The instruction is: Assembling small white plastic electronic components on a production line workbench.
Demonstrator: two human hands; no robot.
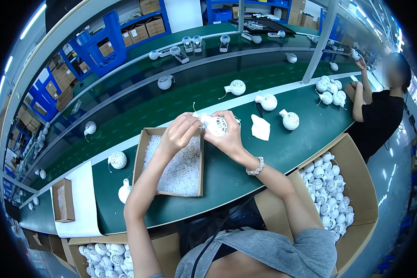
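Observation:
My right hand (227, 137) is closed around a white bulb-shaped plastic housing (217, 126) with a slotted grille and a short neck. At that neck, the fingers of my left hand (177, 133) are pinched together; whatever small part they hold is hidden. Below my hands lies a shallow cardboard tray (201, 178) filled with many small translucent pieces (180, 173). To the right of my hands are two more white housings (267, 102), a dark pen-like tool (259, 110) and a crumpled white paper (261, 127) on the green bench.
Open cartons of white housings stand at my right (329, 194) and lower left (107, 259). A green conveyor (190, 90) with scattered housings runs beyond the bench. A co-worker (380, 102) sits at the right near a housing pile (330, 89). A small box (69, 200) lies left.

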